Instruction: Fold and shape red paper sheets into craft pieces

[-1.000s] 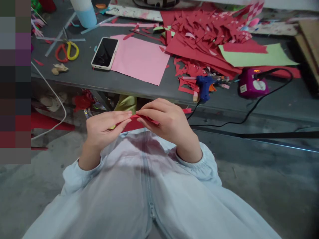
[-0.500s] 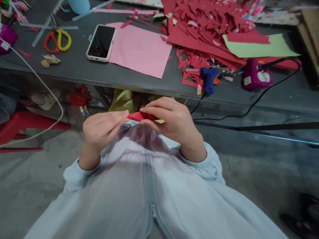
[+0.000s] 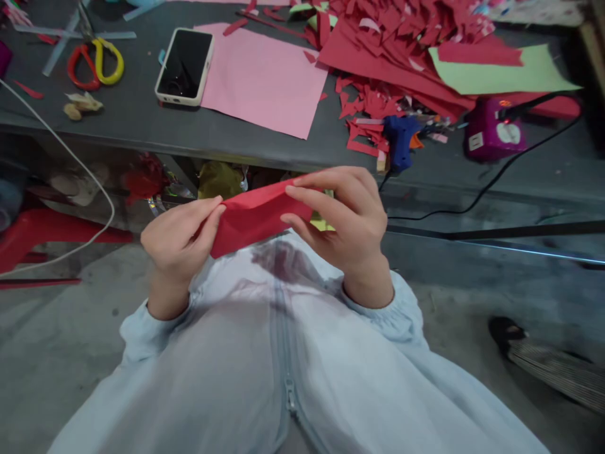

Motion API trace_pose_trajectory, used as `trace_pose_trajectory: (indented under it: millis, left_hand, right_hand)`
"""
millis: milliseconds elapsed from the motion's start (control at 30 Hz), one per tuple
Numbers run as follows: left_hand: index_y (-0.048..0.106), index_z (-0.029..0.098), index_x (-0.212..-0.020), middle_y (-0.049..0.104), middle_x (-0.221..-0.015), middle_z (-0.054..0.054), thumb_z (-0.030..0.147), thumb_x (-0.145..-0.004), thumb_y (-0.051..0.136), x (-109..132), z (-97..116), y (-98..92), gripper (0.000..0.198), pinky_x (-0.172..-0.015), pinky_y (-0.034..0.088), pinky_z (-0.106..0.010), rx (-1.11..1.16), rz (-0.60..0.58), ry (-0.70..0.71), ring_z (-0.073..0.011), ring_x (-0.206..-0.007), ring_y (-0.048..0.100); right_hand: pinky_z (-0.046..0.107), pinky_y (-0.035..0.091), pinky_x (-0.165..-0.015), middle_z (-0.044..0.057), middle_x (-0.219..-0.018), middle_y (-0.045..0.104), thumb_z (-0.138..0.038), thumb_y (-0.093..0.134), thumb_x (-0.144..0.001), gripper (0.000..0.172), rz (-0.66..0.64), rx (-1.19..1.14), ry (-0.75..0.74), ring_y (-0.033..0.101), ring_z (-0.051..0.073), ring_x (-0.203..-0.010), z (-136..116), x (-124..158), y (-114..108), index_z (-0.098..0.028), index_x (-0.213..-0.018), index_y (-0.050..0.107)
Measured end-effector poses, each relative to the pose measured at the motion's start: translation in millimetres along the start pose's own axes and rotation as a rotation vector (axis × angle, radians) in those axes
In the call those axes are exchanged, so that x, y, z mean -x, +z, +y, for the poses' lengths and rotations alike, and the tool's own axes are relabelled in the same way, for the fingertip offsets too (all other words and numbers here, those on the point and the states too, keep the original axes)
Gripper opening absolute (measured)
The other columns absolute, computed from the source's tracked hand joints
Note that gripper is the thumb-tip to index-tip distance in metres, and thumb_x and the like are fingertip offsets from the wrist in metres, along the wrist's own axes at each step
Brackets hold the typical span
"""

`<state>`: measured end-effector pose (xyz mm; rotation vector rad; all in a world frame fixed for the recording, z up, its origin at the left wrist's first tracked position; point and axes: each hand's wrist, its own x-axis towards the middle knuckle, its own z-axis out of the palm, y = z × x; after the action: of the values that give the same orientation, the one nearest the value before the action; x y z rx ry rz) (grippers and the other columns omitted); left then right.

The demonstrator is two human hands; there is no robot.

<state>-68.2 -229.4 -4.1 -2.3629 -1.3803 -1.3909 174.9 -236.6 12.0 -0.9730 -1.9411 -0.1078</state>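
A strip of red paper, seemingly folded, is stretched between my two hands in front of the table edge, just above my lap. My left hand pinches its left end between thumb and fingers. At the other end, my right hand grips the paper with the thumb below and the fingers along the upper edge. Part of the right end is hidden behind those fingers. A bit of yellow-green shows under the right hand; I cannot tell what it is.
On the dark table lie scissors, a phone, a pink sheet, heaped red paper cuttings, a green sheet, a blue glue gun and a purple box with a black cable. Someone's leg shows at right.
The red paper, seen nearly edge-on before, now faces me with its broad side. My hands have moved slightly apart. A person's leg has come into view at lower right.
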Motion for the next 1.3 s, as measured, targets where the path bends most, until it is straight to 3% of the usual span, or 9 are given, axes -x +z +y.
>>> trace_pose_trajectory:
  millis: [133,200,333,433,533,667,900,1167,1300]
  left_hand:
    - [0.076,0.023,-0.104,0.080,-0.096,-0.002,0.018,-0.089,0.067,0.9,4.5,3.6,0.018,-0.079,0.060,-0.028,-0.023,0.104,-0.031,-0.0171,-0.083,0.076]
    - [0.075,0.023,-0.110,0.079,-0.099,-0.003,0.016,-0.088,0.068,1.3,6.5,5.1,0.024,-0.081,0.059,-0.028,-0.046,0.114,0.018,-0.0174,-0.086,0.076]
    - [0.071,0.021,-0.118,0.079,-0.102,-0.004,0.015,-0.088,0.067,2.4,9.0,7.7,0.031,-0.081,0.058,-0.026,-0.097,0.075,0.138,-0.0181,-0.088,0.076]
    - [0.069,0.019,-0.121,0.079,-0.104,-0.005,0.012,-0.086,0.068,2.7,10.3,8.1,0.035,-0.080,0.059,-0.027,-0.091,0.064,0.222,-0.0190,-0.087,0.076]
    - [0.068,0.016,-0.120,0.079,-0.104,-0.008,0.008,-0.082,0.070,2.5,11.0,8.1,0.039,-0.080,0.060,-0.027,-0.057,0.073,0.290,-0.0201,-0.088,0.076]
    - [0.069,0.015,-0.115,0.079,-0.100,-0.008,0.008,-0.081,0.071,1.8,10.9,10.3,0.035,-0.079,0.061,-0.027,0.020,0.044,0.309,-0.0194,-0.087,0.076]
    - [0.069,0.020,-0.119,0.078,-0.097,-0.005,0.019,-0.088,0.069,-3.0,15.9,10.8,0.031,-0.077,0.059,-0.028,0.018,-0.113,0.204,-0.0173,-0.082,0.073]
    - [0.073,0.020,-0.112,0.076,-0.087,-0.002,0.019,-0.090,0.068,-1.2,16.6,13.7,0.023,-0.072,0.056,-0.023,0.086,-0.115,0.132,-0.0130,-0.076,0.070]
    - [0.073,0.023,-0.113,0.078,-0.092,-0.001,0.020,-0.091,0.066,-0.3,16.8,13.1,0.023,-0.073,0.058,-0.023,0.111,-0.134,0.071,-0.0127,-0.079,0.072]
  right_hand:
    - [0.036,0.050,-0.075,0.004,-0.083,0.070,-0.021,0.066,-0.090,0.005,-0.016,-0.111,0.056,0.063,0.018,-0.078,-3.1,2.9,9.0,-0.023,-0.092,0.070]
    - [0.033,0.050,-0.072,0.004,-0.081,0.070,-0.022,0.064,-0.092,0.008,-0.074,-0.245,0.127,0.062,0.016,-0.076,-3.9,6.9,20.1,-0.022,-0.086,0.070]
    - [0.027,0.049,-0.061,0.003,-0.078,0.069,-0.040,0.064,-0.092,0.022,-0.122,-0.633,0.510,0.061,0.014,-0.070,-8.0,15.7,46.9,-0.020,-0.084,0.069]
    - [0.027,0.052,-0.062,0.000,-0.072,0.067,-0.061,0.071,-0.080,0.041,-0.055,-0.908,0.810,0.060,0.012,-0.064,-13.3,17.3,59.8,-0.021,-0.079,0.066]
    - [0.026,0.052,-0.058,-0.002,-0.066,0.066,-0.065,0.078,-0.068,0.046,0.041,-1.045,0.951,0.059,0.011,-0.059,-16.5,15.3,63.4,-0.021,-0.072,0.065]
    - [0.026,0.050,-0.053,-0.001,-0.063,0.069,-0.062,0.080,-0.067,0.043,0.045,-1.055,0.993,0.060,0.011,-0.055,-16.0,15.0,60.4,-0.021,-0.066,0.067]
    - [0.026,0.053,-0.056,0.001,-0.068,0.073,-0.060,0.078,-0.070,0.040,-0.016,-1.003,0.995,0.063,0.012,-0.058,-16.2,14.1,55.5,-0.020,-0.070,0.073]
    - [0.023,0.049,-0.050,0.001,-0.064,0.071,-0.058,0.080,-0.068,0.039,-0.008,-1.021,1.015,0.057,0.009,-0.052,-20.6,12.3,56.4,-0.020,-0.068,0.074]
    - [0.023,0.048,-0.046,-0.001,-0.060,0.069,-0.057,0.082,-0.066,0.038,0.026,-1.023,1.047,0.054,0.009,-0.049,-21.5,13.8,58.4,-0.020,-0.068,0.073]
